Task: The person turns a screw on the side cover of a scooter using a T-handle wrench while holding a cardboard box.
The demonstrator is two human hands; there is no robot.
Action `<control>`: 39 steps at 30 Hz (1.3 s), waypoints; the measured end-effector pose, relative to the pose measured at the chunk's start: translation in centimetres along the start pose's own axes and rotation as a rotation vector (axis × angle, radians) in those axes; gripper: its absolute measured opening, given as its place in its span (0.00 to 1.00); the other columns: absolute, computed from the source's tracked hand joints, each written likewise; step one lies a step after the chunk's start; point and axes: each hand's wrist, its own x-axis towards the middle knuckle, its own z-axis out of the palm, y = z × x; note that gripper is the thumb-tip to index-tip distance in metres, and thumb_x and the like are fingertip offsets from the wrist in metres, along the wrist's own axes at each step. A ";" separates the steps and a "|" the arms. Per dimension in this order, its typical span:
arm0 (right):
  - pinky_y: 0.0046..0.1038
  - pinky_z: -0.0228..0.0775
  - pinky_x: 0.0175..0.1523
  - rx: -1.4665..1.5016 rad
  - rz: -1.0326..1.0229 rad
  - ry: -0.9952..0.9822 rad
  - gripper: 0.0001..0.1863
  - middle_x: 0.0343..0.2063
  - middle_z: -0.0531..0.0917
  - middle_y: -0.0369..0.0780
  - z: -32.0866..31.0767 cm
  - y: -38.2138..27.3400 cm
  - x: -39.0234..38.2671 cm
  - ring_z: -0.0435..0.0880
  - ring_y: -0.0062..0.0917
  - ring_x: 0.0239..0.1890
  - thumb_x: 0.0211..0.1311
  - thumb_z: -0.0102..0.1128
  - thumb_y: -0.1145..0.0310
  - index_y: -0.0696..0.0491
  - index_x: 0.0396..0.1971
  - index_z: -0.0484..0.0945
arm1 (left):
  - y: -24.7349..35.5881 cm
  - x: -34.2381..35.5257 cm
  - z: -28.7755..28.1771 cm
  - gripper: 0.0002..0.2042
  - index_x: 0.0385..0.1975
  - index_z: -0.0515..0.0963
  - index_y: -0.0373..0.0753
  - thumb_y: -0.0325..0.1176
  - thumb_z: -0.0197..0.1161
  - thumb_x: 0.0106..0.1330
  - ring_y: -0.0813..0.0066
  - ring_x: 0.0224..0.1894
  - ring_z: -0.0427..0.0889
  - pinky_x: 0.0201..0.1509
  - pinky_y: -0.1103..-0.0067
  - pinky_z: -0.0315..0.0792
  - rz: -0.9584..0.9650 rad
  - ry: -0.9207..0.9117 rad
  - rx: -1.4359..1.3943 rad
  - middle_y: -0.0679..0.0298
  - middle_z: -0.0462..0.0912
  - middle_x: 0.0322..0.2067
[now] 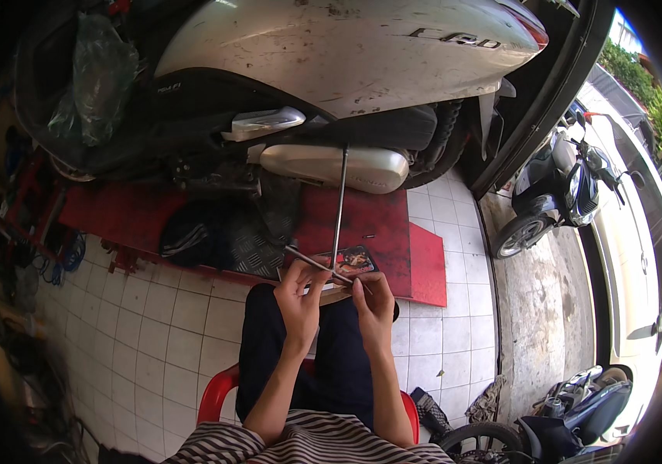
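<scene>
A long metal T-wrench (340,209) points upward from my hands, its tip over the scooter's silver lower cover (323,164); I cannot tell if they touch. My left hand (298,301) is closed on its crossbar near the middle, and my right hand (372,300) pinches the crossbar's right part. Behind the wrench, a flat item with a printed picture (354,258) lies at the front edge of the red lift platform (428,271). A dark cloth or bag (196,232) lies to the left on the platform.
A large silver scooter (331,54) stands side-on above the platform. I sit on a red plastic chair (216,394) on white tiles. Parked scooters (547,197) and a pale car (625,278) are at the right. Blue cables (72,255) lie at the left.
</scene>
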 end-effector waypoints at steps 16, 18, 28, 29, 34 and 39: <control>0.23 0.73 0.36 -0.310 -0.398 0.244 0.04 0.35 0.84 0.39 0.5 -6.0 2.5 0.82 0.21 0.31 0.68 0.58 0.80 0.59 0.39 0.80 | 1.8 0.1 1.5 0.17 0.45 0.81 0.40 0.21 0.72 0.56 0.66 0.42 0.79 0.47 0.70 0.71 0.371 -0.013 0.640 0.63 0.83 0.37; 0.22 0.73 0.38 -0.010 -0.258 0.304 0.03 0.34 0.83 0.37 0.3 -5.5 2.0 0.80 0.18 0.32 0.73 0.56 0.76 0.59 0.41 0.78 | 1.2 0.8 -0.3 0.20 0.44 0.80 0.38 0.19 0.76 0.50 0.66 0.42 0.81 0.42 0.72 0.73 0.488 -0.039 0.720 0.63 0.84 0.35; 0.20 0.72 0.47 0.393 0.082 0.197 0.10 0.38 0.83 0.36 0.4 -0.3 0.2 0.80 0.16 0.41 0.75 0.56 0.69 0.57 0.49 0.76 | 0.8 0.0 1.3 0.10 0.49 0.75 0.31 0.22 0.60 0.71 0.75 0.40 0.86 0.44 0.79 0.80 0.112 -0.030 0.079 0.58 0.86 0.39; 0.21 0.72 0.48 0.324 0.091 0.169 0.10 0.40 0.83 0.37 0.4 0.5 0.1 0.80 0.17 0.42 0.75 0.56 0.69 0.58 0.50 0.76 | 1.7 -0.4 2.3 0.09 0.50 0.75 0.31 0.24 0.57 0.74 0.74 0.40 0.87 0.44 0.78 0.80 0.132 -0.037 0.106 0.57 0.86 0.39; 0.30 0.71 0.59 -0.164 -0.065 0.132 0.15 0.55 0.77 0.45 0.8 0.1 0.1 0.79 0.31 0.55 0.78 0.49 0.70 0.59 0.58 0.70 | 2.6 -0.4 2.9 0.09 0.46 0.81 0.36 0.27 0.52 0.76 0.68 0.40 0.84 0.41 0.75 0.77 0.193 -0.131 0.439 0.60 0.84 0.41; 0.36 0.68 0.62 -0.643 -0.451 0.104 0.21 0.60 0.69 0.51 0.8 -6.0 0.7 0.74 0.39 0.60 0.73 0.52 0.73 0.55 0.63 0.68 | 1.9 0.0 3.1 0.12 0.52 0.77 0.36 0.23 0.59 0.71 0.63 0.45 0.84 0.50 0.68 0.73 0.309 -0.169 0.534 0.57 0.85 0.41</control>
